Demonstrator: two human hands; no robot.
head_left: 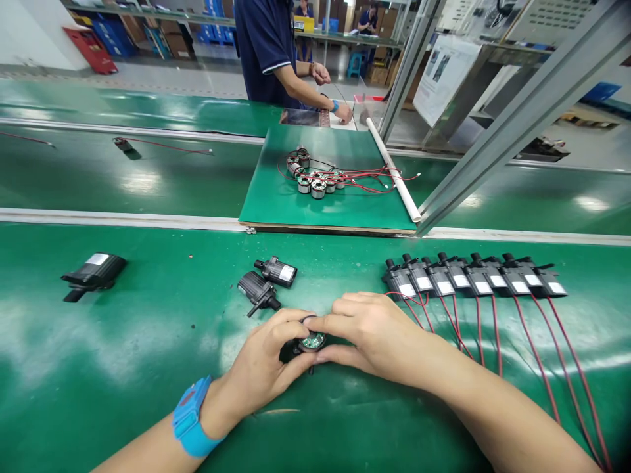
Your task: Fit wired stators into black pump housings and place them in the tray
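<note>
Between my two hands is a small black pump housing, with a round green circuit board [313, 341] showing in its open end. My left hand [266, 351], with a blue band at the wrist, has its fingers closed round the housing's left side. From the right, my right hand [365, 332] pinches the same housing, index finger at the top rim and thumb below. Most of the housing is hidden by my fingers. Just beyond my left hand lie two black pumps [257, 292] with nozzles, one bearing a visible white label.
Several labelled black pumps [480, 281] with red wires stand in a row at right. Another pump [96, 272] lies far left. Ahead, a green board [276, 207] bears several small motors [318, 186] and a white tube [394, 171]. A metal post [507, 118] slants at right; a co-worker [266, 52] stands opposite.
</note>
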